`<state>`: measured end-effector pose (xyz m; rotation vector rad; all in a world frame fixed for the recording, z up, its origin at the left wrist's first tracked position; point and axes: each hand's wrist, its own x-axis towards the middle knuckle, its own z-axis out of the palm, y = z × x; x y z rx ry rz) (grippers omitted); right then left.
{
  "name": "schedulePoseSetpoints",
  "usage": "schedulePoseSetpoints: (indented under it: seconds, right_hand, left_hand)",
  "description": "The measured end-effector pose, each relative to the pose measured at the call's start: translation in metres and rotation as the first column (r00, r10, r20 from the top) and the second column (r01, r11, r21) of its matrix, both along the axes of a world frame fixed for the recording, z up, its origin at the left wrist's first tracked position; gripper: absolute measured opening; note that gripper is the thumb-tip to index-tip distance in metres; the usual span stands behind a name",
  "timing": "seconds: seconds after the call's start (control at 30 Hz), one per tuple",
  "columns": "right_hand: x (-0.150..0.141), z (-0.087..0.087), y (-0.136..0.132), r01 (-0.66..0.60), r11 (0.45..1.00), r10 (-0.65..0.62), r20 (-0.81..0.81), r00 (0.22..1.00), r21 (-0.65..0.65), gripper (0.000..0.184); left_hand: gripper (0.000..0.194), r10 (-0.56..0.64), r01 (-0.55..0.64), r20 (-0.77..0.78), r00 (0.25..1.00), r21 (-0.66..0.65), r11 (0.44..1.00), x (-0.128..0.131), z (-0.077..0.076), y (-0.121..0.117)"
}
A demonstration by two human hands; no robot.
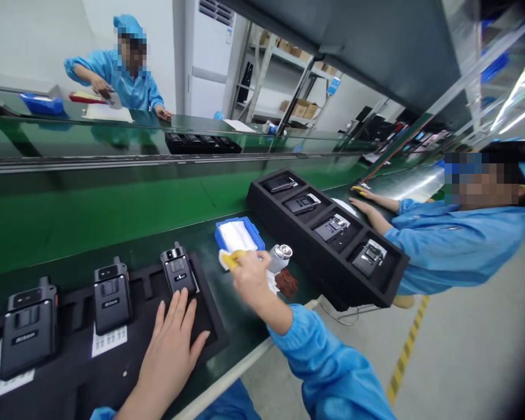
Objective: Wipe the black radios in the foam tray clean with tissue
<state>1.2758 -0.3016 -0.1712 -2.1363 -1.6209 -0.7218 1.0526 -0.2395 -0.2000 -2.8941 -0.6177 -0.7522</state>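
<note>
My left hand [171, 344] lies flat with fingers spread on the black foam tray [133, 356], just below the right-most of three black devices [178, 273] standing in it. My right hand [250, 279] is closed in a pinch around a white cloth [224, 258], with a yellow finger cot on one finger, close to the blue box of white wipes [238, 233]. A small silver-topped bottle [280, 256] and a dark red block [286, 283] stand just right of that hand.
A second black foam tray [328, 236] holding several devices lies to the right. A co-worker in blue [446, 242] rests both hands on the bench there. Another person [122, 73] works across the green conveyor belt [91, 216]. A third tray [201, 143] sits far across.
</note>
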Motion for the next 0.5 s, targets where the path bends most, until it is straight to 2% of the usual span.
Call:
schedulePoseSetpoints:
  seconds: [0.1,0.17,0.23,0.37,0.5]
  right_hand:
    - [0.04,0.013,-0.031,0.286,0.954,-0.286,-0.017,0.958,0.087,0.023]
    - [0.061,0.019,-0.047,0.388,0.916,-0.39,0.009,0.921,0.1,0.023]
    - [0.073,0.02,-0.058,0.402,0.912,-0.407,0.045,0.912,0.085,0.022]
    - [0.081,0.008,-0.063,0.368,0.925,-0.373,0.036,0.927,0.092,0.022]
    - [0.079,0.01,-0.067,0.34,0.936,-0.344,0.034,0.938,0.091,0.021]
  left_hand:
    - [0.047,-0.002,0.002,0.031,1.0,0.007,1.0,-0.002,0.006,-0.001]
    - [0.045,-0.007,0.004,0.05,0.999,0.048,0.999,-0.007,0.013,-0.002]
    - [0.045,-0.018,0.011,0.064,0.998,0.106,0.994,-0.017,0.022,-0.003]
    - [0.047,0.017,-0.026,0.05,0.999,0.181,0.983,-0.051,0.034,0.004]
    - [0.049,0.121,-0.126,0.036,0.992,0.185,0.975,-0.094,0.028,0.015]
